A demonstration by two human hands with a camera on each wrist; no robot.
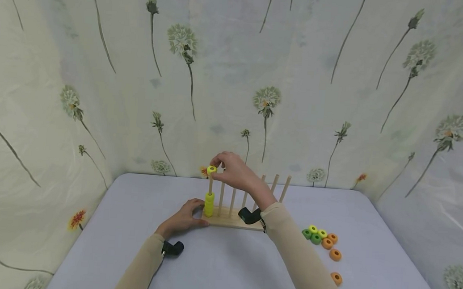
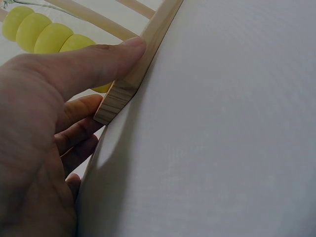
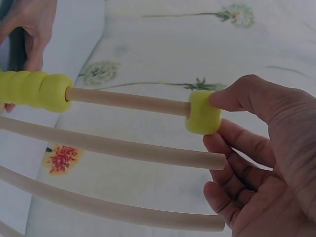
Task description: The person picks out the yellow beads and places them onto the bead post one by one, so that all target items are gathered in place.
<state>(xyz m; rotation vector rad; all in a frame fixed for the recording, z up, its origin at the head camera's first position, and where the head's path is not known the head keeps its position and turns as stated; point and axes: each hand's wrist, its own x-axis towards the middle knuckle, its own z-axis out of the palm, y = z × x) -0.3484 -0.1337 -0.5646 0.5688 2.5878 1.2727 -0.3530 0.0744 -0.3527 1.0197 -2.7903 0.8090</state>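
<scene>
A wooden base (image 1: 230,220) carries a row of upright pegs. Several yellow beads (image 1: 209,204) are stacked at the bottom of the leftmost peg (image 3: 128,101). At that peg's tip, my right hand (image 1: 235,174) pinches another yellow bead (image 3: 204,112) between thumb and finger; the peg end meets the bead's hole. My left hand (image 1: 184,217) grips the left end of the base, its thumb on the front edge and its fingers at the end and behind in the left wrist view.
Right of the base lie loose beads: yellow (image 1: 322,233), green (image 1: 316,239) and several orange (image 1: 335,254). A flower-printed curtain (image 1: 220,72) hangs behind the white table (image 1: 222,269). My right forearm (image 1: 300,257) crosses in front of the right pegs.
</scene>
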